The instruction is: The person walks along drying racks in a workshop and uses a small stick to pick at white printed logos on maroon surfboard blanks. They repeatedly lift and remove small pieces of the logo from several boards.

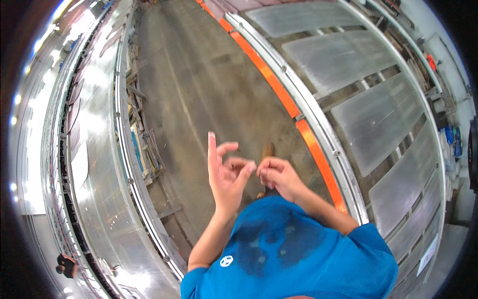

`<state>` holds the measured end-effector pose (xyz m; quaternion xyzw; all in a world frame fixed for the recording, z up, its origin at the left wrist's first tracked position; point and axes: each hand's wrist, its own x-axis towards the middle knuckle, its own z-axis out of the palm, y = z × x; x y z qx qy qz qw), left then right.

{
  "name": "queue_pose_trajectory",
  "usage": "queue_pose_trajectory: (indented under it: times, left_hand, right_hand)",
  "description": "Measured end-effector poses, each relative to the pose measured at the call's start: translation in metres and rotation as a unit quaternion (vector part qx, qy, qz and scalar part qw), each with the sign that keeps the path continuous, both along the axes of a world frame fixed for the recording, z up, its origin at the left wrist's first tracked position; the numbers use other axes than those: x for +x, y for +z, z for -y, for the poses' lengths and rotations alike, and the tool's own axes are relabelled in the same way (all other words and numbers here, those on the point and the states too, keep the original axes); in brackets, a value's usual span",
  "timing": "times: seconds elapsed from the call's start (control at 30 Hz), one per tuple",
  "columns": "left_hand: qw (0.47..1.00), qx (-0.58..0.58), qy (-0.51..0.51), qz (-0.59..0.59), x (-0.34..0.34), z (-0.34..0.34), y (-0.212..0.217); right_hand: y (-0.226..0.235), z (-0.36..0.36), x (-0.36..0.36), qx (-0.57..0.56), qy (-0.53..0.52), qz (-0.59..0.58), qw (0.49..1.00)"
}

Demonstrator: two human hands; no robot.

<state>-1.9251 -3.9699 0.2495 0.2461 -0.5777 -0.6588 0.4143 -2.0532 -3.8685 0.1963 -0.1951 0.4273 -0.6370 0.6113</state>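
Observation:
Both of my hands are raised close together in front of my blue shirt, above the walkway. On my left hand [226,175], one finger points straight up and another is partly stretched, while the thumb tip meets a bent finger in a pinch. My right hand [280,175] is closed, its thumb and fingers pressed together, with its fingertips almost touching the left thumb. Anything held in either pinch is too small or too hidden to make out.
A long shiny metal table [99,164] runs along the left. On the right, an orange-edged rail [269,79] borders a frame carrying several grey panels [376,119]. The concrete walkway [179,65] lies between. A person in dark clothing [66,265] is far left.

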Motion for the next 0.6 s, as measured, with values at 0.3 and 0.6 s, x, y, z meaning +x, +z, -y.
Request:
queue_pose_trajectory:
  times: [0.3, 0.6]
  left_hand:
    - [0.999, 0.041, -0.008, -0.009, -0.119, 0.210, 0.015]
    - [0.995, 0.041, 0.092, -0.002, -0.172, 0.371, 0.007]
  right_hand:
    - [0.020, 0.205, -0.124, -0.032, 0.008, 0.051, 0.998]
    - [0.021, 0.387, -0.193, -0.008, 0.110, 0.030, 0.993]
